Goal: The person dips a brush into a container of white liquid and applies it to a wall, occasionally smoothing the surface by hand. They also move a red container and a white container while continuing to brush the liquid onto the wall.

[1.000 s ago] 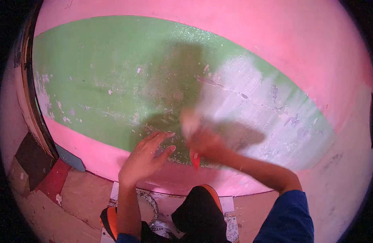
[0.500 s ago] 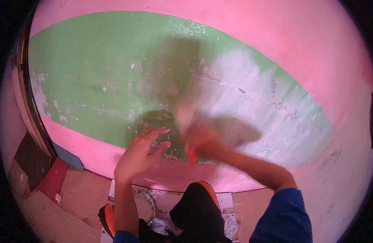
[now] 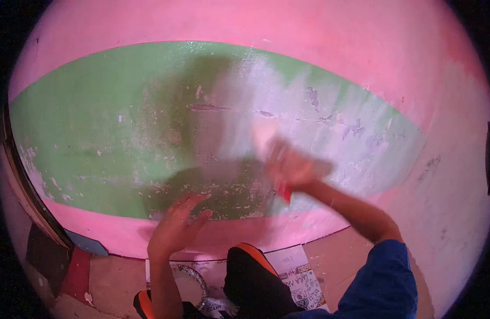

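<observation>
My right hand (image 3: 292,167), blurred by motion, is closed round a paintbrush. The red handle end (image 3: 284,193) of this paintbrush pokes out below the fist, and its pale bristles (image 3: 264,134) lie over the wall just under a crack in the paint. Whitish, streaky paint covers the right side of the green oval patch (image 3: 90,122). Lower down on the left, my left hand (image 3: 177,223) holds nothing; its fingers are apart, in front of the oval's bottom edge.
Pink wall (image 3: 149,21) surrounds the green patch. Near my feet, a round container (image 3: 189,284) of pale liquid sits on printed paper (image 3: 298,276). Brown sheeting (image 3: 117,279) lines the floor, and a dark upright edge (image 3: 21,170) borders the wall at left.
My right hand has moved the paintbrush rightward across the patch, now below the crack. The view has turned up and to the right. My left hand stays low and open.
</observation>
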Demonstrator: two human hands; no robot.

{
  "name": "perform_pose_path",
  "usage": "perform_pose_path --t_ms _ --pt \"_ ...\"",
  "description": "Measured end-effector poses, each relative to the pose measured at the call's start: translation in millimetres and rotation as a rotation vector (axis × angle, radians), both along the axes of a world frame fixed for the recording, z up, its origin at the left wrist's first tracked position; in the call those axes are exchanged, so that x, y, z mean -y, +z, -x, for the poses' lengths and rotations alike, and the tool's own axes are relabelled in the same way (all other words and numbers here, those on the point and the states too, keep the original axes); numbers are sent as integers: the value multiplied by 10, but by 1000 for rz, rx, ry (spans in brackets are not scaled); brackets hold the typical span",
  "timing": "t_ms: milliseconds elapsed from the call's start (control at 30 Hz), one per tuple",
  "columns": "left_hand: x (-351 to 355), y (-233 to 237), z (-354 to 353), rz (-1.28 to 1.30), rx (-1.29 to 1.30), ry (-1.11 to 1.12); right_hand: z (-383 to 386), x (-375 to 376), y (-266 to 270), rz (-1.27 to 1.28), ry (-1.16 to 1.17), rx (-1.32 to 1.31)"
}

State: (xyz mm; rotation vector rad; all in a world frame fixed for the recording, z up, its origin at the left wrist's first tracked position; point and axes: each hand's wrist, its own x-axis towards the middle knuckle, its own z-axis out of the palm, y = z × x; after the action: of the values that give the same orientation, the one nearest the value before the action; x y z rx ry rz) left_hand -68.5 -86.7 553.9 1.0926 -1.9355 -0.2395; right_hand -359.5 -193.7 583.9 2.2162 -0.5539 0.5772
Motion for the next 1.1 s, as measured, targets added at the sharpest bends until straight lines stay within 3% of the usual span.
perform_pose_path --t_ms 67,100,133,167,200,233,267,300,333,367,433,467,533,600,667,700,733,800,833,900,1000,1033,1067,1100 --pt "9 13 124 -1 87 -6 -55 -221 -291 -326 186 -183" --pt "3 1 181 -3 94 -4 -16 -258 -226 -717 57 -256" --pt "8 -6 233 -20 98 -42 110 -117 -90 -698 -6 -163" --pt "28 -9 276 -36 99 -80 246 86 135 -676 -70 -70" --pt "44 -18 311 -35 106 -83 187 -313 778 -641 -4 368" --pt "66 -26 342 -78 120 -103 405 -13 1084 -540 250 437" --pt "101 -33 372 -119 133 -123 486 -118 1486 -380 292 578" --pt "134 -61 402 -122 138 -128 662 -80 1867 -8 157 624" --pt "160 -101 414 -112 166 -118 602 -260 2110 193 183 715" --pt "182 -119 419 -98 195 -106 653 -210 2019 208 80 732" --pt "215 -138 458 -96 176 -136 975 641 1174 -419 552 758" --pt "223 -149 487 -96 155 -162 741 315 678 193 -19 264" --pt "231 -152 556 -138 178 -151 463 59 -205 -204 51 -35" --pt "212 -156 613 -183 208 -144 438 -147 -334 -865 3 -366" --pt "207 -186 621 -171 238 -154 889 307 -254 -1016 188 210" --pt "233 -200 625 -164 240 -167 914 35 552 -583 114 236" --pt "249 -227 610 -167 234 -171 1080 16 977 -646 249 341" --pt "312 -241 624 -179 232 -184 1209 -269 1629 -110 110 378" --pt "316 -255 619 -204 241 -144 1306 -183 1587 -124 101 388" --pt "312 -266 633 -241 258 -110 1537 154 1288 -176 21 793" --pt "300 -254 688 -254 242 -142 1481 146 77 190 -224 330" --pt "291 -248 704 -207 273 -127 1436 136 -509 159 -178 330" --pt "263 -261 728 -163 298 -109 1353 -46 -691 -138 28 266" --pt "225 -291 732 -178 298 -112 1396 -108 -724 -154 25 267"
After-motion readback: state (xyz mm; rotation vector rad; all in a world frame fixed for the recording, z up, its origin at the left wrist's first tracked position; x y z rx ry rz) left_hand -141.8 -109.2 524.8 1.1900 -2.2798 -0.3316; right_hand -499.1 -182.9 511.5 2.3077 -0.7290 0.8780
